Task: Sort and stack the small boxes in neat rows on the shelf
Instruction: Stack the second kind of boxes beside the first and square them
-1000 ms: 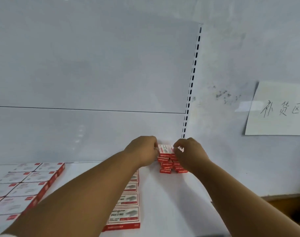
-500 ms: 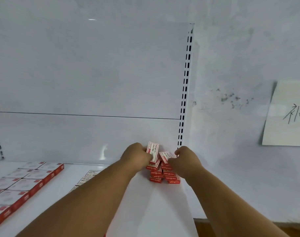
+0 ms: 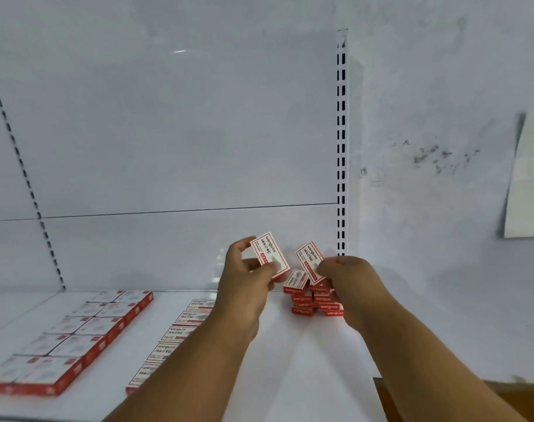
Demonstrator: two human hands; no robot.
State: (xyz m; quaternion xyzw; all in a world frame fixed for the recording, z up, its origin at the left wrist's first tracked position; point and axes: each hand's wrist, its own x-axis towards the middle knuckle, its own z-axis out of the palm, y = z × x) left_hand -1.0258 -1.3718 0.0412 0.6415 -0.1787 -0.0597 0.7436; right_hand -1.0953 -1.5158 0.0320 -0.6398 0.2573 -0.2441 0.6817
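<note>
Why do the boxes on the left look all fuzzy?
Head view: the flat boxes at far left are smeared by blur near the frame edge, while the box in the left hand reads sharply; the wide lens bends the slotted rail; soft glare streaks the back panel.

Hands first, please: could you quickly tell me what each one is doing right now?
Left hand: holding one small box, lifted off the pile.
Right hand: pinching another small box, tilted above the pile.

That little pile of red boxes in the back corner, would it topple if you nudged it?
Probably. The pile looks uneven, with boxes sitting askew rather than squared up. Each box looks stiff and light: the left hand lifts one in a fingertip grip, so a nudge would likely slide them.
</note>
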